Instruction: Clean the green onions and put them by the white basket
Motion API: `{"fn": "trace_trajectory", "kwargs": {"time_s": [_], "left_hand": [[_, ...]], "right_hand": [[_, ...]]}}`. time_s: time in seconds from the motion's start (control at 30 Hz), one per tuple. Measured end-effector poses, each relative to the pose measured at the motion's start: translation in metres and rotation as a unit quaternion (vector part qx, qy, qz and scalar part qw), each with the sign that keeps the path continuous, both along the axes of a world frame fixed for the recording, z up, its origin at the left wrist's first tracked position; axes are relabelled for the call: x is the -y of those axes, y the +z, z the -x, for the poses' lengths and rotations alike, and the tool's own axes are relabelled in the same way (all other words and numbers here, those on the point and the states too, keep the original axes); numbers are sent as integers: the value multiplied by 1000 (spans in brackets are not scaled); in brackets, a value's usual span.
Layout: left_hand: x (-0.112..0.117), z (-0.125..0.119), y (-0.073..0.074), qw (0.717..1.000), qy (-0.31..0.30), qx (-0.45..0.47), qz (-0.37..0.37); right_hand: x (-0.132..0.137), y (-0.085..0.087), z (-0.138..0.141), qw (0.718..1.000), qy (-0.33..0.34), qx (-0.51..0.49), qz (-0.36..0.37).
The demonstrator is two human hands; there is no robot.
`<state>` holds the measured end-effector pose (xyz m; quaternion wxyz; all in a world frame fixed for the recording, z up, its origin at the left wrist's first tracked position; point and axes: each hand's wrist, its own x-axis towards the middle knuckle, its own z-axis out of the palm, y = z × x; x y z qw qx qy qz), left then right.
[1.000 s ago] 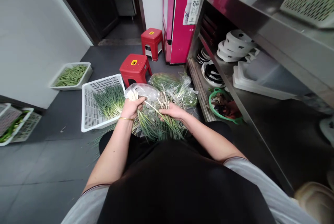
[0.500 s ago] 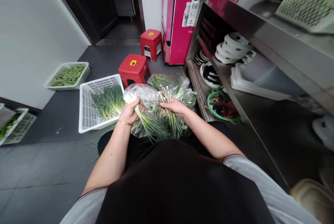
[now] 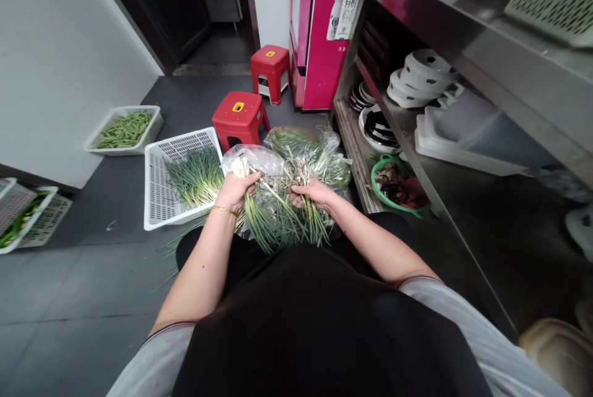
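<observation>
My left hand (image 3: 237,190) is closed round a bunch of spring onions (image 3: 257,218) with clean white ends pointing up and away. Between its thumb and fingers it also pinches one thin stalk (image 3: 273,192) that slants toward my right hand. My right hand (image 3: 310,193) grips a second bunch of spring onions (image 3: 317,224), whose root ends look brown and unpeeled. Below and beyond both hands lie clear plastic bags (image 3: 259,157) and more greens. To the left, a white crate (image 3: 155,190) holds loose spring onions (image 3: 197,175).
Two red stools (image 3: 238,116) stand beyond the crate. A tray of green beans (image 3: 125,128) sits by the left wall. A metal shelf (image 3: 417,20) with stacked dishes (image 3: 419,82) runs along my right, a green basket (image 3: 377,190) at its foot. A pink fridge (image 3: 324,76) stands ahead.
A single stalk now stretches from my left hand toward the right bunch. Both hands have shifted slightly to the right in view, and the camera has tilted a little.
</observation>
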<state>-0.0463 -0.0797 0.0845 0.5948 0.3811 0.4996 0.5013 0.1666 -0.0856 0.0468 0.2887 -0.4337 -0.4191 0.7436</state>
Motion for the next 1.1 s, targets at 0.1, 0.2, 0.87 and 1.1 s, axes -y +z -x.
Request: {"fn": "trace_trajectory", "kwargs": {"time_s": [0.1,0.2,0.87,1.1], "left_hand": [[-7,0,1,1000,23,-11,-6],[-9,-3,-5,998,49,-25,-18],[-34,27,-30,986,134,-97,-6],[-11,-10,-28,999,-13,-7,41]], "right_hand": [[6,-2,4,997,52,25,-59],[11,-4,14,994,50,50,-78],[32,-13,-23,942,84,276,-169],[17,-8,-5,970,-1,184,-159]]}}
